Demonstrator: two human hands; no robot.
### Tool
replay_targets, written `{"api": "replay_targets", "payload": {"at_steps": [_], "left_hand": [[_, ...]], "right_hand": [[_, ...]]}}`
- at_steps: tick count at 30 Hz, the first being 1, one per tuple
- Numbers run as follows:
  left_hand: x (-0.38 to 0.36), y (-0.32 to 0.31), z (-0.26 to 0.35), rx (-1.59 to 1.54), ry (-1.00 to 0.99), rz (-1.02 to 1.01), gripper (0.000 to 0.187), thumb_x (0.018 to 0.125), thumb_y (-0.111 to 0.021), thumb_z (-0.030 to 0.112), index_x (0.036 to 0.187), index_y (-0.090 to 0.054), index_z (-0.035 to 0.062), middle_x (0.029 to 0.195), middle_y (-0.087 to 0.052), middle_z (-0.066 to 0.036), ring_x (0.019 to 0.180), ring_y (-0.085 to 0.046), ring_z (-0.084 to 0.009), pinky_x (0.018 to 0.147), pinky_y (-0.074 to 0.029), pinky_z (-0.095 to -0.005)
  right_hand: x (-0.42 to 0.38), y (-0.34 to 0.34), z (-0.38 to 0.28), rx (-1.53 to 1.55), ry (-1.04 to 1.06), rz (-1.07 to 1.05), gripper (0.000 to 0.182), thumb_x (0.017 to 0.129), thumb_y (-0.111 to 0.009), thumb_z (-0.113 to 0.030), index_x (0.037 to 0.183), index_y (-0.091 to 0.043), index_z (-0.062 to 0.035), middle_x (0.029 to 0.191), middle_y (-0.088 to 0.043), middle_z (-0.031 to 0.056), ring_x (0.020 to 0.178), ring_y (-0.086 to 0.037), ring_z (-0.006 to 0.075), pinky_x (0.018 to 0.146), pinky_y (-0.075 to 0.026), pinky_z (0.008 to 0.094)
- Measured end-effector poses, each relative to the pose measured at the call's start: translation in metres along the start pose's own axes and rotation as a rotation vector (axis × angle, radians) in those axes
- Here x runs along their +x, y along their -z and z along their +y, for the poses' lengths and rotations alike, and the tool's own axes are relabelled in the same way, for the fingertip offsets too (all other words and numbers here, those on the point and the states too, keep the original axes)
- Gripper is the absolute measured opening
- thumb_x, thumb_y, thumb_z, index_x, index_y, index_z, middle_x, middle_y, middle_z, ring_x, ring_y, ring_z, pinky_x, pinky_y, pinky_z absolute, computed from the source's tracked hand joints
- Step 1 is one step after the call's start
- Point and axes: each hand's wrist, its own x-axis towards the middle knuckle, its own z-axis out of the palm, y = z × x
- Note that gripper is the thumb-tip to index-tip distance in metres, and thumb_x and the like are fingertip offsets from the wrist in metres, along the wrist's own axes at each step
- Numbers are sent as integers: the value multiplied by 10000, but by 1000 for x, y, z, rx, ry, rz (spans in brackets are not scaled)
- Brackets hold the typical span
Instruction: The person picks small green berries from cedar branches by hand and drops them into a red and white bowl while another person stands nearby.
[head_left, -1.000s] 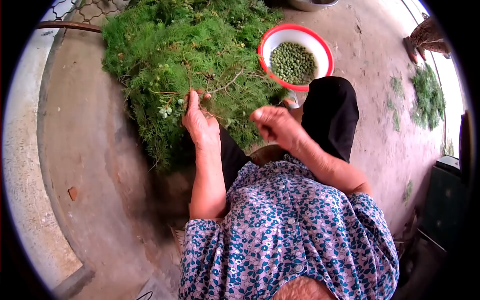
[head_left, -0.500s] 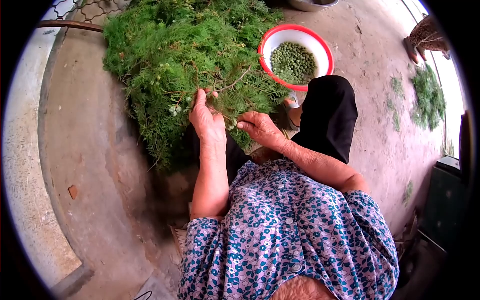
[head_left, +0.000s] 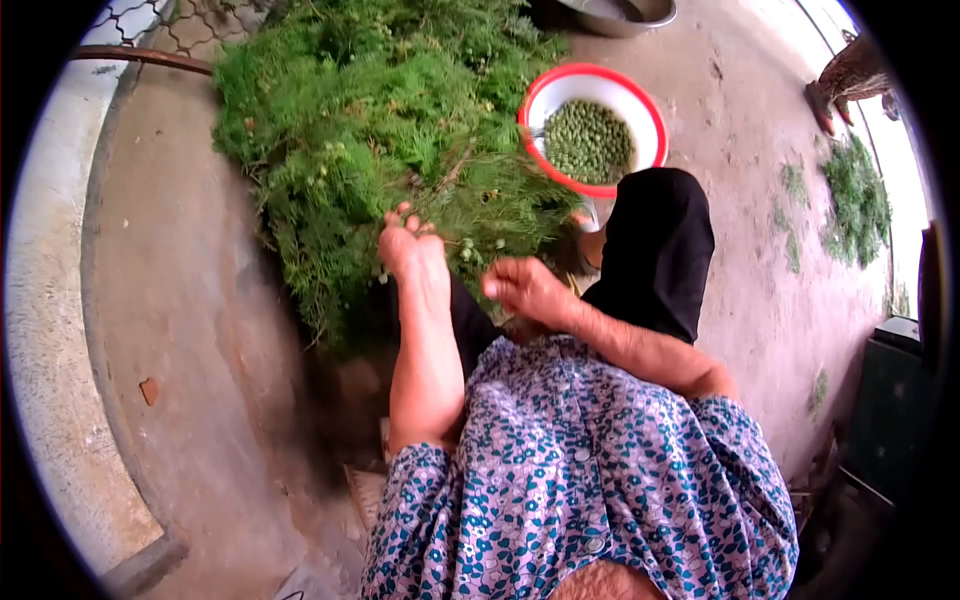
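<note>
My left hand (head_left: 410,250) is closed on a leafy conifer branch (head_left: 458,168), which reaches up and right over the heap. Small pale green cones (head_left: 468,246) hang on its twigs between my hands. To the right, my right hand (head_left: 530,290) is held apart from the branch with its fingers curled in. Whatever may be inside those fingers is hidden. A large heap of green conifer branches (head_left: 330,130) lies in front of me. Beside it stands a white basin with a red rim (head_left: 600,85), holding many green cones (head_left: 590,140).
A metal basin (head_left: 635,22) sits at the top edge. Loose green sprigs (head_left: 855,200) lie on the concrete floor to the right, near another person's foot (head_left: 825,105). A dark box (head_left: 880,410) stands at the far right. My knee (head_left: 655,240) rises below the red-rimmed basin.
My right hand has drawn back to the right, away from the cones on the branch. My left hand has turned and lowered slightly, still gripping the branch. The view has tilted a little.
</note>
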Motion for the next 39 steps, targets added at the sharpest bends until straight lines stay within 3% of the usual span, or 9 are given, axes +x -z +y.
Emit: {"api": "replay_targets", "payload": {"at_steps": [7,19,21,23,25,26,29,35,39], "left_hand": [[22,11,4,-159,100,-6,130,900,-256,94,851,-373,128,775,-551,-36,481,-378,-87,481,-301,-229],[20,15,-12,-128,109,-16,122,898,-293,121,867,-410,104,809,-536,-33,524,-388,-104,489,-294,-236],[23,25,-18,234,25,-71,201,885,-353,159,974,-509,68,1017,-541,-110,745,-499,-180,606,-384,-276],[-10,28,-13,271,42,-230,426,840,-435,263,1218,-477,71,1405,-224,-178,1246,-281,-317,993,-279,-465],[37,35,-23,174,116,-114,358,825,-465,271,1116,-550,82,1324,-344,-161,1202,-319,-346,978,-284,-506],[37,28,-22,214,112,-62,251,831,-484,246,1007,-584,98,1020,-528,-97,953,-491,-272,807,-422,-447],[34,28,-23,6,146,-149,246,909,-410,281,825,-553,100,566,-394,28,457,-352,-68,393,-294,-231],[-15,-12,-23,222,-1,200,250,919,-394,255,770,-539,117,538,-367,48,466,-361,-84,419,-304,-245],[64,25,-26,330,81,-68,227,884,-469,294,890,-580,96,754,-547,-29,689,-501,-125,633,-433,-300]], "right_hand": [[-6,14,15,772,-148,19,94,795,-539,8,864,-574,-44,832,-587,62,715,-596,174,553,-489,259],[8,11,15,865,-153,278,192,828,-607,-250,845,-598,-58,602,-510,-11,487,-465,102,440,-390,245],[13,16,26,790,-69,213,222,819,-599,-302,756,-569,-91,564,-473,-5,508,-460,111,453,-370,250],[4,10,7,755,-165,367,254,802,-600,-342,694,-524,-125,533,-488,-6,458,-488,144,440,-392,282],[10,16,17,909,-122,320,261,825,-574,-358,703,-524,-133,550,-484,-6,479,-481,135,437,-385,281],[14,18,20,899,-110,321,265,837,-565,-353,710,-514,-126,559,-473,-3,485,-458,124,431,-367,268],[18,27,22,951,-132,318,257,863,-537,-307,695,-466,-126,596,-440,-5,486,-428,117,421,-331,259],[11,34,23,858,-93,321,249,826,-581,-275,668,-474,-113,614,-425,-14,504,-415,103,431,-323,245],[8,38,32,709,-172,328,198,764,-569,-122,580,-513,-70,536,-430,-21,467,-407,49,386,-288,244]]}}
